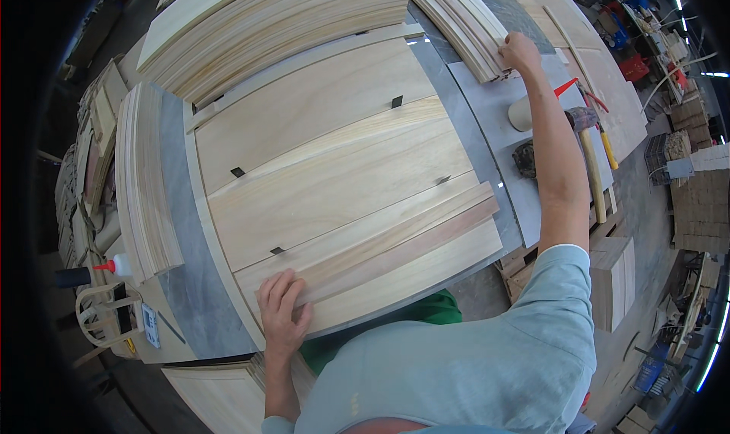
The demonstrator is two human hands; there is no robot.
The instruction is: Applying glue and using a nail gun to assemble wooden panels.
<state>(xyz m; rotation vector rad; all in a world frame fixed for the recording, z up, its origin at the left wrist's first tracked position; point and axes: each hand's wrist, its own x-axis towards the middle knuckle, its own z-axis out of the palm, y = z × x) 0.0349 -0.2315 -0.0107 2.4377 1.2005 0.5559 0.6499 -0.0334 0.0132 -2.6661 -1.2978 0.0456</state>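
Note:
Across the table lie pale wooden panels and strips (pixel 334 149), laid side by side with a rail along the left and one along the far edge. Small black pieces (pixel 238 172) stick up in the seams. My left hand (pixel 283 311) rests open on the near left corner, its fingers extended over the strip ends and the left rail. My right arm reaches far out to the right. There my right hand (pixel 521 52) is closed at the near end of a stack of wooden strips (pixel 464 27), gripping a strip; its fingertips are partly hidden.
A tall stack of boards (pixel 281 35) stands at the far side, another stack (pixel 144 179) at the left. Beside my right forearm lie a white glue bottle (pixel 521 115), a hammer (pixel 591 160) and pliers (pixel 606 145). Another glue bottle (pixel 120 265) is at the left.

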